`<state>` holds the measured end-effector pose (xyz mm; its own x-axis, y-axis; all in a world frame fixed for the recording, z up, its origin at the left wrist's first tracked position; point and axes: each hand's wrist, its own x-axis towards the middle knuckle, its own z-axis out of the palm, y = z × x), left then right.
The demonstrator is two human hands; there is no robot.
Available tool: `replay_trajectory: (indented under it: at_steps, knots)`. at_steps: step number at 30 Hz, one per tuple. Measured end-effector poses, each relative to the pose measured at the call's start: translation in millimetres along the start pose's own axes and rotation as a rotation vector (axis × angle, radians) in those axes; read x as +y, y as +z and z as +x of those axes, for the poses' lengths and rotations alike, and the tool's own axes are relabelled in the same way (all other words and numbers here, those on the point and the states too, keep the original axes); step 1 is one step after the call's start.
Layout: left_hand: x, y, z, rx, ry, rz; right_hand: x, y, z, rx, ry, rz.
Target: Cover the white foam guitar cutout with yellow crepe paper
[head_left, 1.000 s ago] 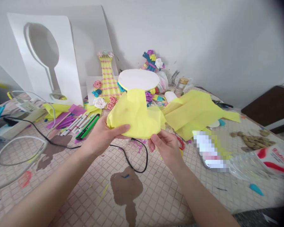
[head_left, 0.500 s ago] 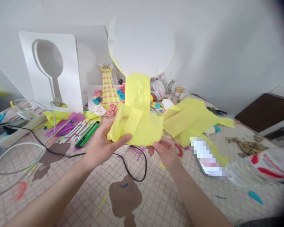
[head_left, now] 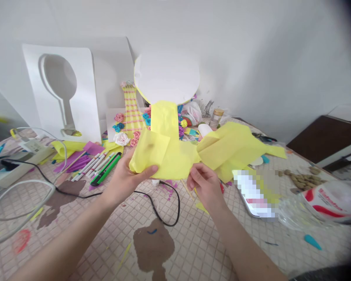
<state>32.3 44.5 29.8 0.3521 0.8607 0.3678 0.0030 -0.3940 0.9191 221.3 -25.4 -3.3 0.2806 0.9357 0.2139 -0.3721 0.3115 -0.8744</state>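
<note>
A white board cut-out with a round head stands upright in front of me, its neck and wide foot wrapped in yellow paper. My left hand grips the foot's lower left corner, thumb across the front and fingers behind, where a loose flap is folded over. At the lower right corner, my right hand has its fingers curled in a pinch at the paper's edge; the fingertips partly hide what they hold. Behind it stands a yellow paper-covered guitar-like piece with strings and paper flowers.
At left are a white board with a cut-out opening, markers, a green utility knife and a power strip. A black cable loops below my hands. Yellow sheets, a phone and a plastic bottle lie right.
The cut-out's round head has tipped away and sits lower and smaller in view. My right hand's fingers have curled in, its thumb shifting up along the paper's right corner.
</note>
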Motion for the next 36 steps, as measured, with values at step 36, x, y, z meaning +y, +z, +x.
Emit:
replay_trajectory:
  at_steps: [36]
  knots:
    - [3,9.4,-46,-0.016,-0.305,-0.2,6,9,-11,-0.06,0.092,-0.234]
